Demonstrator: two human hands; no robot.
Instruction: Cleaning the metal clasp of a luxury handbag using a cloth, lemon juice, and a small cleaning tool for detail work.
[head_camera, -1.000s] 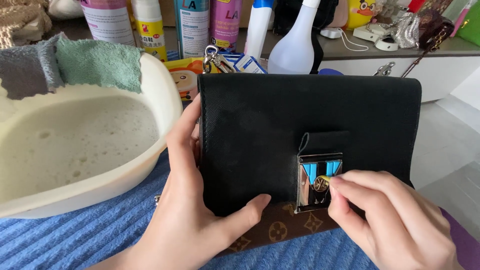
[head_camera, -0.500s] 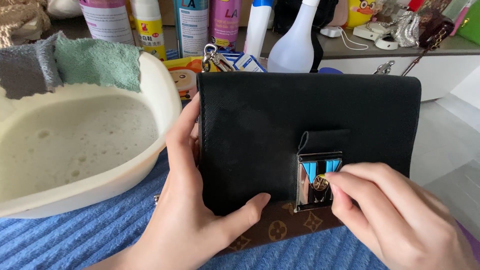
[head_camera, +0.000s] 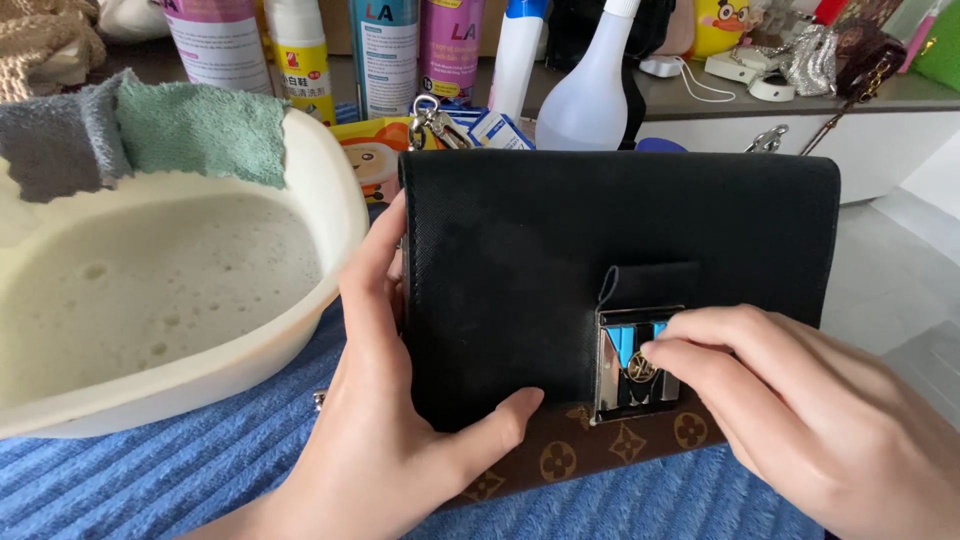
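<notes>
Ribbed blue towel (head_camera: 170, 470) covers the work surface. On it at left, a cream plastic basin (head_camera: 335, 200) of sudsy water, with a grey cloth (head_camera: 50, 145) and a green cloth (head_camera: 200, 130) draped over its far rim. Black leather flap bag with a brown patterned base (head_camera: 520, 260) is held upright at centre, just right of the basin. Left hand (head_camera: 385, 430) clamps the bag's left edge, thumb on the front. Right hand (head_camera: 810, 410) has its fingertips pinched at the bag's silver metal clasp (head_camera: 625, 355). Hands apart. White spray bottle (head_camera: 590, 90) stands on the shelf behind.
</notes>
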